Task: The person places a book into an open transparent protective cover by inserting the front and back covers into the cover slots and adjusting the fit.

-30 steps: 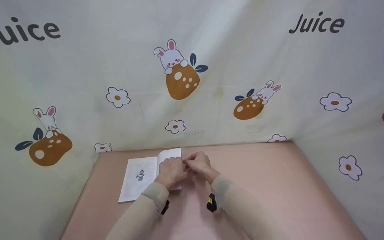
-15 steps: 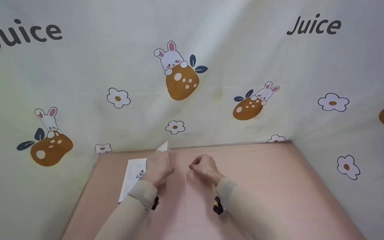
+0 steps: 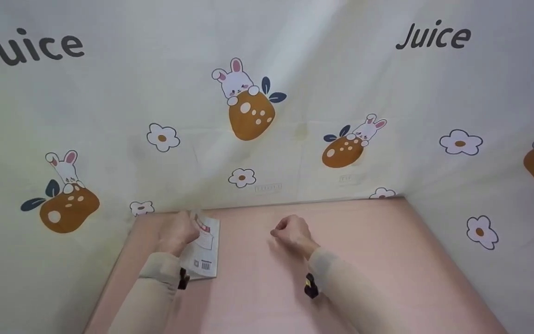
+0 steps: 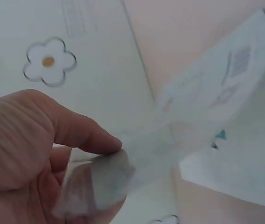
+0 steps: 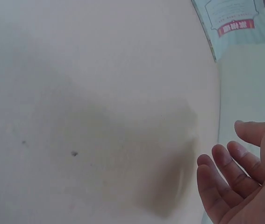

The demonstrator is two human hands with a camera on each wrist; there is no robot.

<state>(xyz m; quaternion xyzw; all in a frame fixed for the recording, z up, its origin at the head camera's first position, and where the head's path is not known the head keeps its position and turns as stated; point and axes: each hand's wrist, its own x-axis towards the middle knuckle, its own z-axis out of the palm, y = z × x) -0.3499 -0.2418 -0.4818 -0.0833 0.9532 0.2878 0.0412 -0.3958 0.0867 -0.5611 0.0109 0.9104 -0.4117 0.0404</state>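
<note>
A thin paper booklet (image 3: 206, 250) stands at the left of the table, its cover with a barcode and a red label turned toward me. My left hand (image 3: 178, 233) pinches the cover near its upper edge; the left wrist view shows the thumb pressing the blurred, bent cover (image 4: 244, 60) from above. An inner page (image 4: 235, 158) with a small figure shows beneath it. Well to the right, my right hand (image 3: 292, 233) hovers over the table with loosely curled fingers. Nothing lies between its thumb and fingers in the right wrist view.
The pink tabletop (image 3: 364, 260) runs out to the right of both hands. A pale curtain (image 3: 304, 139) printed with rabbits and flowers rises behind and at both sides of the table. Black straps with small devices circle both wrists.
My left hand has carried the booklet's right-hand part over to the left, so the outer cover now faces up. My right hand has come away from the booklet and drifted right.
</note>
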